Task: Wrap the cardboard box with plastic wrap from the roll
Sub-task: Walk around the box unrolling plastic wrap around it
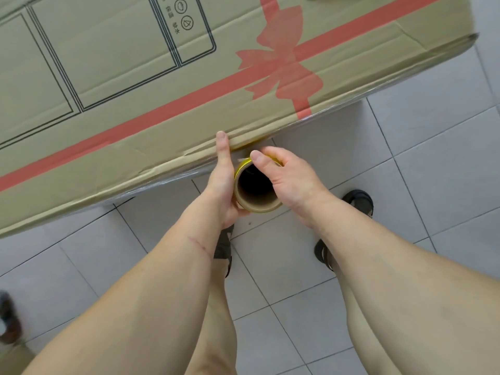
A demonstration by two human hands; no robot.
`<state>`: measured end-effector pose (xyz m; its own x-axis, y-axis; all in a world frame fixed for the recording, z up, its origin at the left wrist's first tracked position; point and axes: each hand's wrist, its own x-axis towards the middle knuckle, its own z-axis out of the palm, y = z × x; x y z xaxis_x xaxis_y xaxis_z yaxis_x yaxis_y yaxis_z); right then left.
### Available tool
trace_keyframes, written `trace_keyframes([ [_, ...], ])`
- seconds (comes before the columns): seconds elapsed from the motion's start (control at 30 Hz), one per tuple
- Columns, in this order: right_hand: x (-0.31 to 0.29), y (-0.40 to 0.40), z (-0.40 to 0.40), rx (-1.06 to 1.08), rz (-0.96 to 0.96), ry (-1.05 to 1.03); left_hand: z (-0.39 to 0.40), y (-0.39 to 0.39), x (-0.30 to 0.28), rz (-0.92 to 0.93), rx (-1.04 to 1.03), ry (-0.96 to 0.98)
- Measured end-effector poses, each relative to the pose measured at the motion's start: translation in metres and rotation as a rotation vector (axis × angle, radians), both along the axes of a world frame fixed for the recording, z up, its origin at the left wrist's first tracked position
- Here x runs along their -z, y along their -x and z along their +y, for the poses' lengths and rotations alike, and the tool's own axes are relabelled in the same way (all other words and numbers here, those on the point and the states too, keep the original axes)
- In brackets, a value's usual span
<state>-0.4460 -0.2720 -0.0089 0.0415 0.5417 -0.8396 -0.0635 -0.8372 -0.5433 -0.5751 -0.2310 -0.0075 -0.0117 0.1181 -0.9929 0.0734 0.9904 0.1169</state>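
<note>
A large brown cardboard box (135,90) with a printed red ribbon and bow fills the upper part of the view. Shiny plastic film covers its near side. The wrap roll (255,190), a cardboard tube with yellowish film, stands upright against the box's near edge, and I look down its hollow core. My left hand (221,185) holds the roll's left side, its forefinger stretched up against the box edge. My right hand (286,177) grips the roll's right side, thumb on the top rim.
The floor is pale grey tile (405,158). My two feet in dark sandals (358,201) stand below the roll. A dark object (9,318) lies at the left edge.
</note>
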Motion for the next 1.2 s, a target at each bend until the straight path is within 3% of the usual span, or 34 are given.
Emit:
trace_keyframes([
  [0.07, 0.001, -0.006, -0.002, 0.0, 0.069, 0.023, 0.003, -0.006, 0.0, 0.07, 0.046, -0.057],
  [0.27, 0.002, -0.014, -0.004, 0.073, 0.03, 0.02, -0.001, -0.027, -0.007, -0.123, -0.135, 0.054],
  [0.47, 0.005, -0.035, -0.004, 0.063, 0.033, 0.05, 0.005, -0.039, -0.001, 0.086, 0.044, -0.032],
  [0.73, 0.001, -0.054, -0.01, 0.023, 0.003, 0.042, -0.002, -0.057, 0.001, -0.149, -0.043, 0.079],
  [0.9, 0.007, -0.069, -0.013, -0.004, 0.063, 0.062, -0.004, -0.071, 0.0, 0.017, -0.019, -0.018],
  [0.97, 0.006, -0.071, -0.011, 0.01, 0.099, 0.094, -0.006, -0.076, -0.002, -0.01, -0.078, -0.01],
  [1.1, 0.006, -0.086, -0.006, -0.042, -0.02, 0.038, -0.016, -0.092, -0.001, -0.153, -0.182, 0.051],
  [1.2, 0.007, -0.103, -0.005, -0.133, -0.119, -0.003, -0.027, -0.112, 0.004, -0.137, -0.179, 0.077],
])
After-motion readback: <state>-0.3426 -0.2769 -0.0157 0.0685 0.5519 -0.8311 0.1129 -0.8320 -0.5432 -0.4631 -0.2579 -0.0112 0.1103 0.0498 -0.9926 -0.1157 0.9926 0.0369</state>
